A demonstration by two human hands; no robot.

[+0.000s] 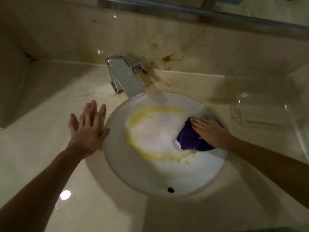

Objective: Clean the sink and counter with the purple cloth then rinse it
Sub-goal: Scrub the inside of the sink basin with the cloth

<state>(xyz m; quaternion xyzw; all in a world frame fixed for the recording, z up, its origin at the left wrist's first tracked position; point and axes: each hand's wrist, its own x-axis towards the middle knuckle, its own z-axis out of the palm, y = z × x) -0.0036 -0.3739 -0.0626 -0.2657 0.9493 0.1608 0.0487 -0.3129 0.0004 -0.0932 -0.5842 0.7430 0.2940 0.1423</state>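
A round white sink [143, 178] is set into a beige marble counter [41, 156]. A ring of yellow liquid [142, 113] with white foam inside it lies in the basin. The purple cloth [189, 138] sits bunched against the basin's right wall. My right hand [210, 131] presses flat on the cloth, fingers pointing left. My left hand [88, 128] lies flat with spread fingers on the counter at the sink's left rim and holds nothing.
A square chrome faucet [125, 77] reaches over the back of the basin. A clear plastic tray [260, 111] stands on the counter at the right. The overflow hole [170, 189] is in the near wall of the sink. A mirror edge runs along the top.
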